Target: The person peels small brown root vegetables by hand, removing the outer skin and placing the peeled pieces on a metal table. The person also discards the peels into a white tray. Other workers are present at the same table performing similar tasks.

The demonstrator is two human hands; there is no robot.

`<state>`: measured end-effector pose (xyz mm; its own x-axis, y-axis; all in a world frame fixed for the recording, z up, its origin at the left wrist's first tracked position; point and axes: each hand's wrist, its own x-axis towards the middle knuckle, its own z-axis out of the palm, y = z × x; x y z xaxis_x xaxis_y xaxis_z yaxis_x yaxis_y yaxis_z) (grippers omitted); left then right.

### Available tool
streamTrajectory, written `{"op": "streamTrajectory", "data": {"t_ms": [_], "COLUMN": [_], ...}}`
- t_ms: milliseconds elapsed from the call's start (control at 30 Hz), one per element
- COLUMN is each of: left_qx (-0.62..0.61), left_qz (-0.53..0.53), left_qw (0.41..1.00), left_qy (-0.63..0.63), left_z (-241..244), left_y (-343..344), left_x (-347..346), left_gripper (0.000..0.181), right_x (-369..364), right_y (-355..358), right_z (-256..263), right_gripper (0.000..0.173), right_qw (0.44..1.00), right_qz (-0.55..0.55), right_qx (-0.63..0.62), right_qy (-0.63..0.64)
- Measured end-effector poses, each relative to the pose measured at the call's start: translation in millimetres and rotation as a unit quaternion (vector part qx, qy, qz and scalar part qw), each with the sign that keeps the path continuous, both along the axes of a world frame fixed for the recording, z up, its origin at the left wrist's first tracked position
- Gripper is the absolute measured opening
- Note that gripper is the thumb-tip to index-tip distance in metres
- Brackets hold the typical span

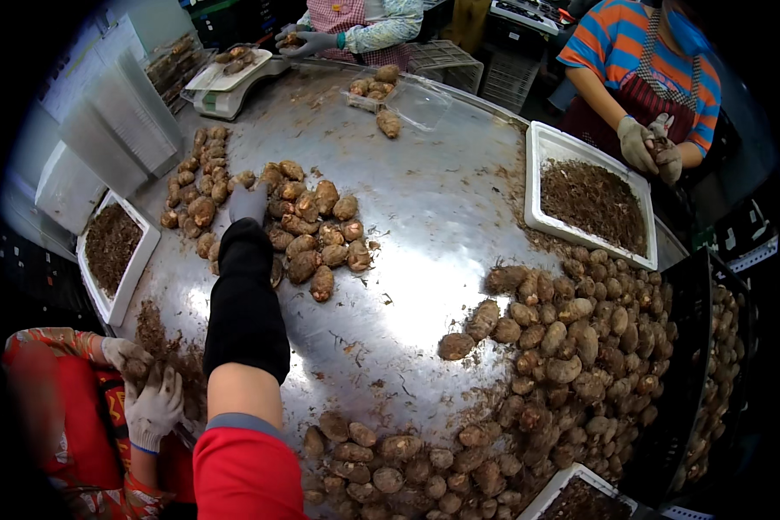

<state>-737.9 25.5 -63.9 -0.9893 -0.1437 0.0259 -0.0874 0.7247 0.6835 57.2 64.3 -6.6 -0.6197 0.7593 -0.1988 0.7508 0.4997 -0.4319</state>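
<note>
My left hand [248,203], in a grey glove with a black sleeve cover, reaches over the metal table [422,214]. It touches the gap between two groups of brown taro corms: a cleaner pile [305,207] on its right and a smaller group [201,209] on its left. Its fingertips are hidden by the back of the hand, so whether it holds a corm cannot be told. My right hand is out of view. Many hairy corms [585,344] lie heaped at the right, and more [390,481] are spread along the near edge.
Co-workers stand at the left [149,403], far side [312,42] and right [650,146], their gloved hands around corms. White foam boxes [534,188] hold root scraps. A scale [224,97], clear plastic containers [120,123], a filled clear box [364,103] and a black crate [679,364] surround the work area.
</note>
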Motion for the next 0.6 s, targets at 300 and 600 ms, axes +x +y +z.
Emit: {"op": "streamTrajectory", "data": {"t_ms": [300,600], "left_qx": [0.658,0.737], "left_qz": [-0.297,-0.349], "left_qw": [0.677,0.448], "left_qy": [-0.141,-0.366], "left_z": [54.6,121.6], "left_y": [33.2,52.6], "left_x": [104.6,301.4], "left_gripper": [0.053,0.045], "right_x": [-5.1,9.2], "right_y": [-3.2,-5.6], "right_z": [6.3,13.4], "right_gripper": [0.017,0.015], "right_qw": [0.998,0.996], "right_qz": [0.003,0.017], "right_qx": [0.037,0.039], "right_qy": [0.046,0.074]}}
